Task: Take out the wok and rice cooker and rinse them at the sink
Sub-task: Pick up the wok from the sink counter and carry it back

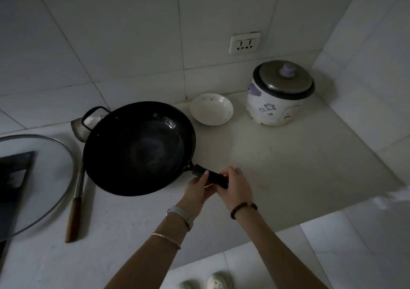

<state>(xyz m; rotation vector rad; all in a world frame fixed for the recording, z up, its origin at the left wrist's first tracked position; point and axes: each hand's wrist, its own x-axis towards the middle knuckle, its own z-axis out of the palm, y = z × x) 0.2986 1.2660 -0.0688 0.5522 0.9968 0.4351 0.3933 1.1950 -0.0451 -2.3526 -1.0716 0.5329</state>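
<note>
We are gripping the wok handle with left hand and right hand, fingers curled round it. The wok is sitting on the bench, partly covering a ladle. Behind, a bowl; the lidded cooker is standing in the corner.

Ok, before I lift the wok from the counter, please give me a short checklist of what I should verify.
1. Grip: left hand and right hand both grip the handle of the wok: ok.
2. Wok inside looks empty: ok.
3. Ladle free of the wok: not ok, the rim overlaps its shaft.
4. Bowl clear of the rim: cannot tell, it stands very close.
5. Way to the sink: cannot tell, no sink in view.
6. Rice cooker lid seated: ok.
</note>
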